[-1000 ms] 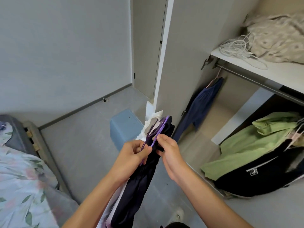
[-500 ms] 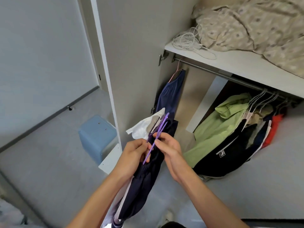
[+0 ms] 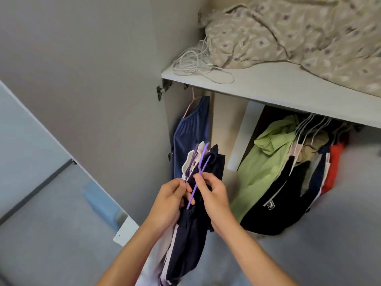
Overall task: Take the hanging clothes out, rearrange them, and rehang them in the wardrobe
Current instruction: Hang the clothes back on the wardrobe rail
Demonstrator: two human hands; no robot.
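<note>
2 hands meet in front of the open wardrobe [image 3: 288,89], both working on a bundle of dark navy clothes [image 3: 185,244] that hangs down between the forearms. Left hand [image 3: 169,205] has its fingers curled round the top of the bundle and the purple hangers [image 3: 192,162] there; right hand [image 3: 212,193] pinches the stem of 1 purple hanger [image 3: 198,182] between thumb and fingertips. A white garment [image 3: 190,162] shows behind the hangers. Inside the wardrobe, a blue garment [image 3: 191,137] hangs alone at the left end on a pink hanger [image 3: 192,102], well apart from a packed group at the right: a green shirt [image 3: 266,162], a black jacket [image 3: 274,203] and a red piece [image 3: 335,164]. On the shelf lie a patterned quilt [image 3: 288,32] and a coiled white cable [image 3: 193,62].
</note>
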